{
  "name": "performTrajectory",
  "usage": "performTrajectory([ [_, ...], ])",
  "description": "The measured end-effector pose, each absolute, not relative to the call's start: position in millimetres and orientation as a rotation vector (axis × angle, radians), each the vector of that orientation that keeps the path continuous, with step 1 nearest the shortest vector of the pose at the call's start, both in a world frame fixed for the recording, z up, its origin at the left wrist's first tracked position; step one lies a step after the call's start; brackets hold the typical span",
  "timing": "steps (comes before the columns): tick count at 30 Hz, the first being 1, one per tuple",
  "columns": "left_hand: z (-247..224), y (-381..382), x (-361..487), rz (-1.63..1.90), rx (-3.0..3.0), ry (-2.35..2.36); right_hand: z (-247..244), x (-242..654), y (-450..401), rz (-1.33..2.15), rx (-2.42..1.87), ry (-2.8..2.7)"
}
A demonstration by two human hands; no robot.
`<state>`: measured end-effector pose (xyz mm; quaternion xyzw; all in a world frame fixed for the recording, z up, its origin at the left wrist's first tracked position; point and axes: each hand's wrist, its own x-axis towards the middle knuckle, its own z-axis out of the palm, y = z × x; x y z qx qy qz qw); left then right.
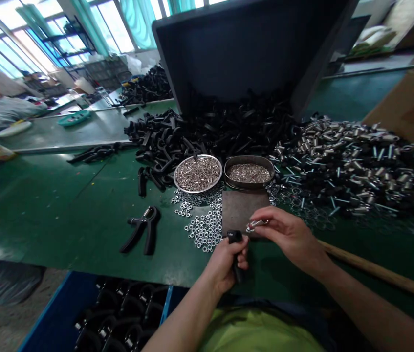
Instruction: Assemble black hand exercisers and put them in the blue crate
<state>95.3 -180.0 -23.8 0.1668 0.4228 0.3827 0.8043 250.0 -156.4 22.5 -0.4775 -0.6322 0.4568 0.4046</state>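
My left hand (229, 260) is wrapped round a black plastic handle (234, 236), held upright at the table's front edge. Just right of its top, my right hand (283, 232) pinches a small silver spring (257, 223) between thumb and fingers. Spring and handle are close together; whether they touch is hard to tell. Behind my hands lies a flat grey metal plate (241, 208), with many silver nuts (205, 232) spread to its left. An assembled black hand grip (144, 230) rests further left on the green table.
A round dish of small metal pins (198, 173) and an oval tin (250, 173) stand behind the plate. Black handles (166, 139) spill from a large dark bin (236, 54). Springs and bolts (368, 166) are heaped right, near a wooden stick (382, 271). A blue crate (51, 313) sits below.
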Motion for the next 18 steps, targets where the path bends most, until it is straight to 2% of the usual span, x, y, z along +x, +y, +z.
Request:
performTrajectory([
  [4,-24,-180,106,0.773,0.186,0.79,32,247,-160,1.02,-1.188,-1.754],
  [8,-20,-181,110,0.796,0.412,0.846,28,246,-163,0.966,-1.131,-1.921],
  [12,-13,-182,106,0.693,0.817,1.016,19,251,-162,1.041,-1.211,-1.883],
  [16,-9,-184,95,0.497,0.993,0.994,6,275,-145,1.31,-1.289,-1.837],
  [18,-12,-185,91,0.45,0.935,0.919,-2,296,-128,1.151,-1.446,-1.911],
])
